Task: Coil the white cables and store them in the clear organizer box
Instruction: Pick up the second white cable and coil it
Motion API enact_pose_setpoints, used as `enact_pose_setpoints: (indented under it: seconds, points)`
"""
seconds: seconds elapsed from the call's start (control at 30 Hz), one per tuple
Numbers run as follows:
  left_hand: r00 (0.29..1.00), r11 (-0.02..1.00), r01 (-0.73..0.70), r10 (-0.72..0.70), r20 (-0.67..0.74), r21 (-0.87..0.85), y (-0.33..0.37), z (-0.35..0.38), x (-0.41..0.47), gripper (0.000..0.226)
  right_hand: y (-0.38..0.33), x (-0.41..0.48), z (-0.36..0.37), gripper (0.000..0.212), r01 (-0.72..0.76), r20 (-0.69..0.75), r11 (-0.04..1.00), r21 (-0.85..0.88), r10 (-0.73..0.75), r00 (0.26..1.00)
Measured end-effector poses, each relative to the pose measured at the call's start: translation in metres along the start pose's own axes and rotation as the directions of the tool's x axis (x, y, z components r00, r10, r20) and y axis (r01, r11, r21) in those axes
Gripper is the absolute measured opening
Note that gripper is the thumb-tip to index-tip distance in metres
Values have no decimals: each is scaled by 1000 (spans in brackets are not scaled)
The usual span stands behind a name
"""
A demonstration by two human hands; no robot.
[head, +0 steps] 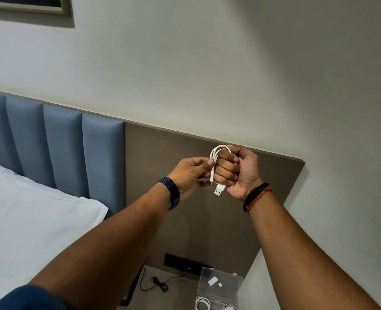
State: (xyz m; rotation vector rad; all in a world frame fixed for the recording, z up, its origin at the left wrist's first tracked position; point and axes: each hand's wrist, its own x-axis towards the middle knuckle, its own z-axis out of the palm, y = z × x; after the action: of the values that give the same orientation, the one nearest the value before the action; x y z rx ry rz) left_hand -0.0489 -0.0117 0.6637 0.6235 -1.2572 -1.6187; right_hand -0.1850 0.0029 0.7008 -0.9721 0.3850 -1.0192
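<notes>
A white cable (214, 155) is looped around the fingers of my right hand (238, 171), which is closed in a fist held up in front of the wooden panel. Its USB plug (219, 190) hangs below that fist. My left hand (190, 175) pinches a strand of the same cable beside the fist. Far below, at the bottom edge, the clear organizer box (218, 285) stands open on the bedside table, its lid raised. White coiled cables (202, 304) lie in its compartments.
A black cable (156, 284) lies on the bedside table left of the box, below a black socket strip (185, 262). The bed with a white pillow (39, 209) and blue padded headboard (62, 148) fills the left.
</notes>
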Motion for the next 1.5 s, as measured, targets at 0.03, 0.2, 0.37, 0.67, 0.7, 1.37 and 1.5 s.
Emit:
enact_pose_setpoints:
  seconds: [0.03,0.2,0.37,0.67,0.7,1.37,1.5]
  points:
    - [1000,1000,-7,7,-3,0,0,1,0,33,0,0,0,37,-5,-1,1000,5,5,1000]
    - [998,999,-45,44,32,10,0,2,2,35,3,5,0,47,0,-69,1000,14,1,998]
    - [981,983,-129,145,-128,127,-4,-2,11,20,5,13,-1,41,-3,-175,1000,-31,-3,984]
    - [891,825,-110,329,-313,554,-9,-12,16,7,11,13,-9,41,-86,-197,981,-176,50,979]
    - [872,793,-95,358,-333,602,-9,-13,17,9,11,14,-9,41,-89,-200,978,-188,51,978]
    - [851,754,123,255,-460,646,-6,-15,24,29,28,24,-3,38,-81,-494,892,-444,-168,853]
    - [920,921,71,87,-381,382,-7,-22,14,29,28,23,-2,39,-105,-470,869,-484,-157,868]
